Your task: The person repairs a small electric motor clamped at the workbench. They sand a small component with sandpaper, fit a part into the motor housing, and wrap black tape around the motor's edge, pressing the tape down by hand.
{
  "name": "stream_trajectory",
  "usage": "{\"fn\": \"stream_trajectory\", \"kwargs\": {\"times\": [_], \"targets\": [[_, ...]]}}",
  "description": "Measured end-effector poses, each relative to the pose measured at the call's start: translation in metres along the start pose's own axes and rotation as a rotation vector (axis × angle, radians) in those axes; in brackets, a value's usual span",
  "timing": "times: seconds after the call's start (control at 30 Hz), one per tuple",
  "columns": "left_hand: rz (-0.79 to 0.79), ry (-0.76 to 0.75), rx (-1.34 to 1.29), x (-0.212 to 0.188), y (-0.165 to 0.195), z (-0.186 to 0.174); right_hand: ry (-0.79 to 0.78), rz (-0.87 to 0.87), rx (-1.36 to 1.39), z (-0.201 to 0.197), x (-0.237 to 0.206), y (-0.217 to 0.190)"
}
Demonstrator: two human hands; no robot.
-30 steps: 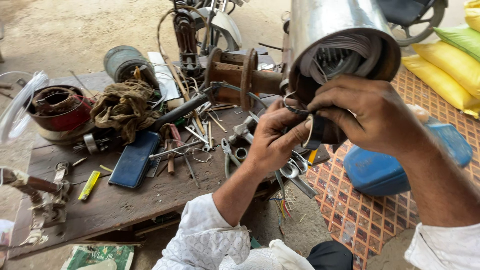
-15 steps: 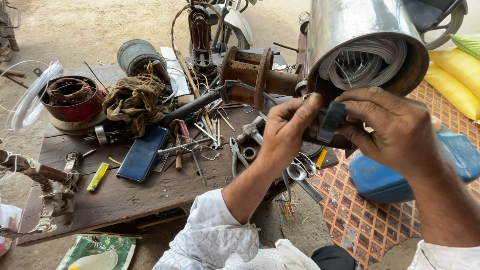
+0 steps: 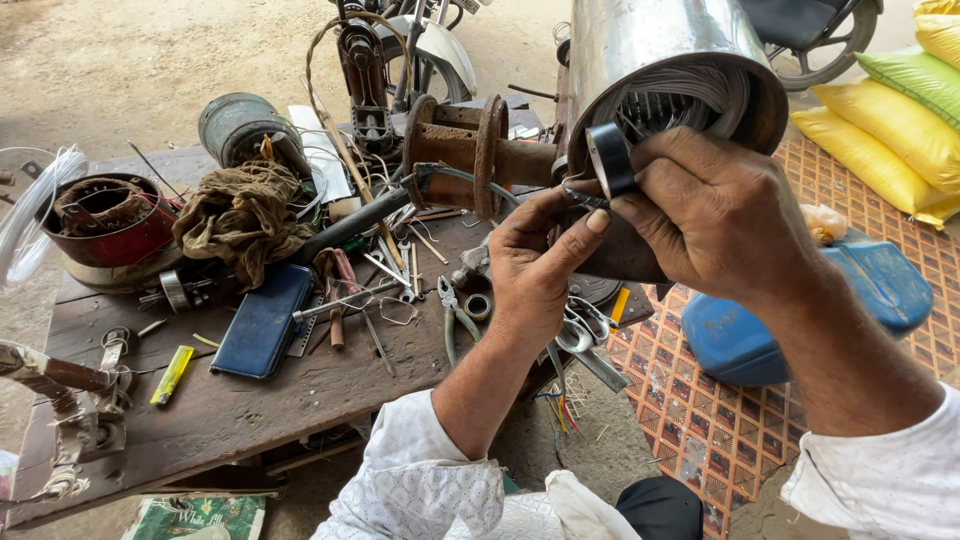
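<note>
Right hand [image 3: 720, 215] pinching black tape roll [image 3: 608, 160]; left hand [image 3: 535, 265] pinching what looks like tape end, beside motor housing [image 3: 660, 50].

This is an open-air repair workshop, set up on bare dirt ground [image 3: 120, 70]. A rough wooden bench [image 3: 230, 410] is littered with pliers [image 3: 452, 318], scissors [image 3: 580, 335], loose wires, an oily rag [image 3: 240, 215] and a red stator [image 3: 100, 225] with copper windings. A big steel motor shell [image 3: 650, 50] shows coils inside. Yellow and green sacks [image 3: 900, 110] lie on a patterned mat [image 3: 720, 420], and a motorbike wheel [image 3: 810, 40] stands behind.
</note>
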State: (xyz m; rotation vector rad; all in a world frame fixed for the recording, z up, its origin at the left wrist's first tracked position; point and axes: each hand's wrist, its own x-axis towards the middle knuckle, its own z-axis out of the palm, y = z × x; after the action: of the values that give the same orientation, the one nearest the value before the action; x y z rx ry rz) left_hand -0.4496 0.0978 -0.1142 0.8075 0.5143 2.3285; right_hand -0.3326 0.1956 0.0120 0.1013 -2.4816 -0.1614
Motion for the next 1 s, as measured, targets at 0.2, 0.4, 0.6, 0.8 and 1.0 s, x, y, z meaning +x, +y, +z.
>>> {"fn": "stream_trajectory", "kwargs": {"times": [0.2, 0.4, 0.6, 0.8, 1.0], "targets": [[0.082, -0.114, 0.165, 0.000, 0.001, 0.003, 0.004, 0.003, 0.036, -0.003, 0.006, 0.002], [0.301, -0.059, 0.629, 0.006, 0.001, 0.008, -0.057, 0.012, 0.021, -0.005, 0.007, 0.003], [0.383, -0.068, 0.845, -0.004, 0.002, 0.008, -0.085, -0.012, -0.040, -0.008, 0.010, 0.003], [0.252, -0.065, 0.709, -0.015, 0.011, 0.009, -0.076, -0.001, 0.036, -0.010, 0.008, 0.000], [0.445, -0.121, 0.935, -0.019, 0.019, 0.007, -0.149, 0.122, 0.281, -0.018, 0.001, 0.005]]}}
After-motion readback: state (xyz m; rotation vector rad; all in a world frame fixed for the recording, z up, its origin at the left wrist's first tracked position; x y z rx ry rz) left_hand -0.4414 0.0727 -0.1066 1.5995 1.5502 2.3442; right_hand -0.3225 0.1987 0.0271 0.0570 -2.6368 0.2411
